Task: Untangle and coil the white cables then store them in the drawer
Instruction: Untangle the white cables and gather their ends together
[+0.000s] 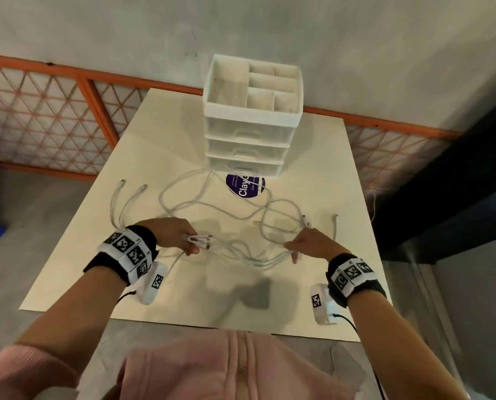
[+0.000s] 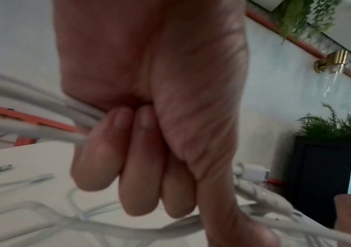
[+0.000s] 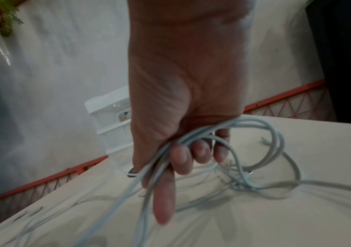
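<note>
The left hand point(image 1: 175, 234) is curled round a bunch of white cables point(image 1: 226, 215), with several plug ends sticking out past its fingers toward the right hand point(image 1: 310, 243). In the left wrist view the fingers point(image 2: 132, 167) are folded tight into the palm, strands running out on both sides of the fist. The right hand grips the same bunch further along – in the right wrist view its fingers point(image 3: 200, 150) are hooked over several strands while one finger points straight down toward the table point(image 1: 96, 255).

Between the two hands the cables sag in a loose bundle just above the table. Beyond the hands the rest lies in tangled loops on the surface; two loose ends lie beyond the left hand, and another end lies just beyond the right hand on its outer side.

Further out, past the loops and roughly midway between the hands, stands the drawer unit point(image 1: 249, 134) – three clear drawers, all pushed in, with an open divided tray on top. A purple sticker point(image 1: 245, 187) sits on the table right in front of it, and a cable crosses over it.
</note>
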